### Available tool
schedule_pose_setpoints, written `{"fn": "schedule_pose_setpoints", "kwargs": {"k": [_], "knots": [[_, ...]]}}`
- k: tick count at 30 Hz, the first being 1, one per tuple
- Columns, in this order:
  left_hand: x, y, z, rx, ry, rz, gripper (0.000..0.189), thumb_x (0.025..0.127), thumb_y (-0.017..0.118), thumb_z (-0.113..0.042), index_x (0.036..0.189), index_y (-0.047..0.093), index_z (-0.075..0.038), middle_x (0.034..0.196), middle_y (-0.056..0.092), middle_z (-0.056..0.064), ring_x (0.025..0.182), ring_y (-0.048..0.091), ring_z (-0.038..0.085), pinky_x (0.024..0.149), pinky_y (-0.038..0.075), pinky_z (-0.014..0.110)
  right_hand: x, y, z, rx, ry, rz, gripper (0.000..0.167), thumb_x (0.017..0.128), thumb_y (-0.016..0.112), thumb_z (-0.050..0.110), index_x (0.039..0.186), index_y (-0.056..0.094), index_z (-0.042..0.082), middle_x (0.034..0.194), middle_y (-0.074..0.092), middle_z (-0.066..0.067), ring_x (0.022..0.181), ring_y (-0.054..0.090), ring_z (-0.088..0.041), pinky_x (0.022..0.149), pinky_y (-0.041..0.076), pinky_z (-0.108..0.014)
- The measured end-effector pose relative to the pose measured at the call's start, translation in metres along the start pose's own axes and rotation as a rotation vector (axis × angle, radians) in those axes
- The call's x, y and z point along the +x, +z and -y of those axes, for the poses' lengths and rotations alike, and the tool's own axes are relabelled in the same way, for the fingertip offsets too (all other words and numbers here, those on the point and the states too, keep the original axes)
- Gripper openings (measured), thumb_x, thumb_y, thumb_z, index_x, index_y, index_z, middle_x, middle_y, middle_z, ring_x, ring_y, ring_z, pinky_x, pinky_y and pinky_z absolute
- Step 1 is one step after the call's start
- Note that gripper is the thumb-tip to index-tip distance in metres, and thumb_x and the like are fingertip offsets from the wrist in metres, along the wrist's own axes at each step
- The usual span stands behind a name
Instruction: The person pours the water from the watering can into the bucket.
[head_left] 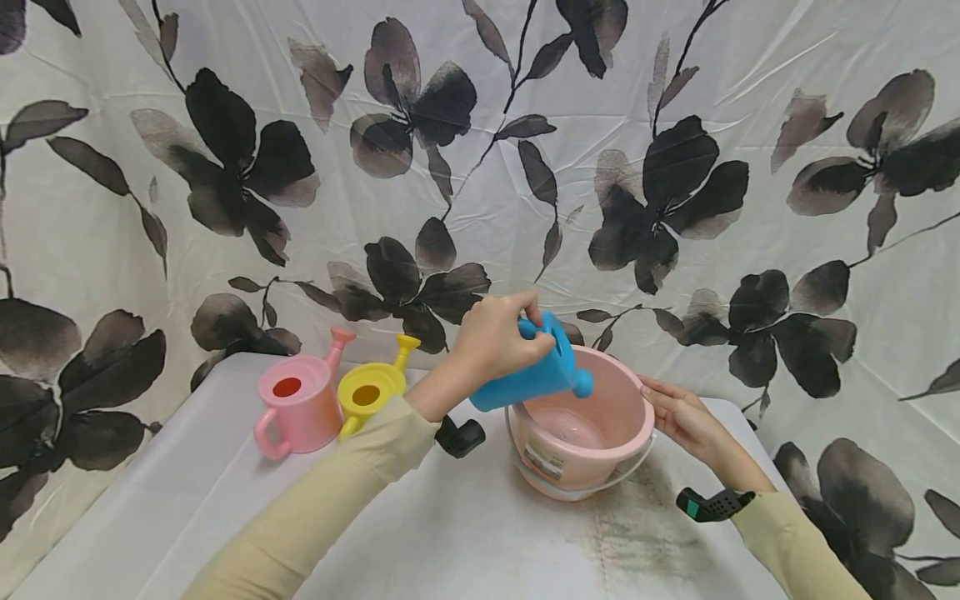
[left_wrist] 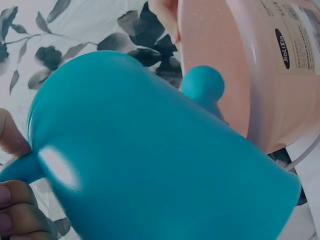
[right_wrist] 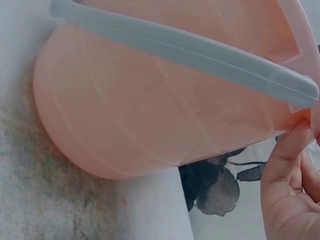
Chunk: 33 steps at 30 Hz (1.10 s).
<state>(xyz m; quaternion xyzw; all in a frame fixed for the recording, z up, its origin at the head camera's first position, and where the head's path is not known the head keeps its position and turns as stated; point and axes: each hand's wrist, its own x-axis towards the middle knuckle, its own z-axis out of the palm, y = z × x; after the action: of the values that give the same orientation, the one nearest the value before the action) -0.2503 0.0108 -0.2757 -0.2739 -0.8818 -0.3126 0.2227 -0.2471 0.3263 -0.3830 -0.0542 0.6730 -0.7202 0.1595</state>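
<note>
My left hand (head_left: 498, 337) grips the handle of a blue watering can (head_left: 536, 375). The can is tipped over a pink bucket (head_left: 577, 458), with its round spout head at the bucket's opening. In the left wrist view, the can's smooth body (left_wrist: 150, 150) fills much of the picture, and curled fingers (left_wrist: 22, 215) hold its handle. My right hand (head_left: 690, 421) is at the bucket's right rim; in the right wrist view, its thumb and fingers (right_wrist: 287, 160) pinch the edge near the grey handle (right_wrist: 190, 52). The bucket stands on the table. Whether water is flowing, I cannot tell.
A pink watering can (head_left: 303, 408) and a yellow watering can (head_left: 371, 387) stand together on the table's left side. The white-covered table (head_left: 450, 533) has a dark, dirty-looking patch (head_left: 645, 525) at its right. Behind hangs a floral cloth (head_left: 525, 167).
</note>
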Motion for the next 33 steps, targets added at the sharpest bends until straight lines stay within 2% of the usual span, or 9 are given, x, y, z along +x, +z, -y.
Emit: {"fn": "schedule_pose_setpoints", "kwargs": {"k": [3, 7, 13, 18, 24, 27, 30, 33], "knots": [[-0.004, 0.001, 0.004, -0.045, -0.014, -0.04, 0.011, 0.076, 0.062, -0.022, 0.074, 0.053, -0.015, 0.049, 0.03, -0.006, 0.044, 0.03, 0.009, 0.043, 0.019, 0.022, 0.0, -0.001, 0.0, 0.006, -0.011, 0.008, 0.069, 0.102, 0.045, 0.018, 0.147, 0.004, -0.014, 0.106, 0.065, 0.019, 0.1, 0.063, 0.003, 0.085, 0.052, -0.017], [-0.011, 0.003, 0.008, -0.099, -0.042, -0.116, 0.01, 0.075, 0.061, -0.02, 0.073, 0.053, -0.013, 0.049, 0.035, -0.005, 0.044, 0.034, 0.008, 0.043, 0.021, 0.021, -0.001, -0.002, 0.0, 0.012, -0.018, 0.024, 0.069, 0.102, 0.045, 0.017, 0.147, 0.003, -0.015, 0.107, 0.065, 0.018, 0.1, 0.063, 0.003, 0.085, 0.052, -0.017], [-0.026, 0.005, 0.015, -0.2, -0.11, -0.265, 0.005, 0.075, 0.06, -0.016, 0.076, 0.057, -0.012, 0.05, 0.046, 0.0, 0.045, 0.042, 0.01, 0.044, 0.029, 0.022, 0.0, -0.003, -0.001, 0.018, -0.002, 0.012, 0.069, 0.102, 0.045, 0.018, 0.148, 0.004, -0.013, 0.107, 0.065, 0.018, 0.1, 0.063, 0.002, 0.085, 0.052, -0.017], [-0.037, 0.006, 0.02, -0.267, -0.159, -0.335, 0.006, 0.077, 0.062, -0.014, 0.078, 0.058, -0.01, 0.053, 0.052, 0.003, 0.048, 0.045, 0.01, 0.047, 0.035, 0.022, 0.002, -0.004, -0.002, 0.018, -0.008, 0.013, 0.068, 0.102, 0.045, 0.017, 0.147, 0.005, -0.014, 0.107, 0.066, 0.017, 0.1, 0.063, 0.002, 0.085, 0.052, -0.017], [-0.051, 0.005, 0.03, -0.339, -0.271, -0.423, 0.008, 0.081, 0.062, -0.012, 0.08, 0.057, -0.006, 0.053, 0.05, 0.008, 0.046, 0.042, 0.016, 0.048, 0.032, 0.023, 0.002, -0.001, -0.002, 0.018, -0.001, 0.011, 0.068, 0.103, 0.043, 0.017, 0.148, 0.003, -0.013, 0.106, 0.064, 0.019, 0.101, 0.063, 0.003, 0.086, 0.052, -0.017], [-0.058, 0.006, 0.035, -0.388, -0.324, -0.486, 0.007, 0.083, 0.063, -0.009, 0.083, 0.058, -0.004, 0.066, 0.063, 0.012, 0.053, 0.05, 0.014, 0.054, 0.041, 0.023, 0.002, -0.001, -0.002, 0.012, 0.001, 0.002, 0.068, 0.103, 0.044, 0.018, 0.148, 0.003, -0.012, 0.106, 0.063, 0.02, 0.101, 0.062, 0.004, 0.086, 0.051, -0.017], [-0.064, 0.008, 0.04, -0.448, -0.387, -0.542, 0.007, 0.084, 0.062, -0.007, 0.085, 0.058, -0.001, 0.075, 0.069, 0.016, 0.057, 0.054, 0.011, 0.06, 0.047, 0.025, 0.002, -0.001, -0.002, 0.009, -0.001, -0.005, 0.069, 0.102, 0.045, 0.018, 0.149, 0.003, -0.012, 0.105, 0.063, 0.021, 0.101, 0.062, 0.004, 0.086, 0.051, -0.017], [-0.07, 0.01, 0.045, -0.498, -0.458, -0.585, 0.007, 0.084, 0.06, -0.007, 0.086, 0.058, 0.0, 0.063, 0.064, 0.013, 0.05, 0.05, 0.008, 0.056, 0.046, 0.024, 0.001, -0.001, -0.003, 0.006, -0.001, -0.014, 0.069, 0.102, 0.045, 0.018, 0.149, 0.003, -0.012, 0.105, 0.063, 0.021, 0.101, 0.062, 0.004, 0.086, 0.051, -0.016]]}}
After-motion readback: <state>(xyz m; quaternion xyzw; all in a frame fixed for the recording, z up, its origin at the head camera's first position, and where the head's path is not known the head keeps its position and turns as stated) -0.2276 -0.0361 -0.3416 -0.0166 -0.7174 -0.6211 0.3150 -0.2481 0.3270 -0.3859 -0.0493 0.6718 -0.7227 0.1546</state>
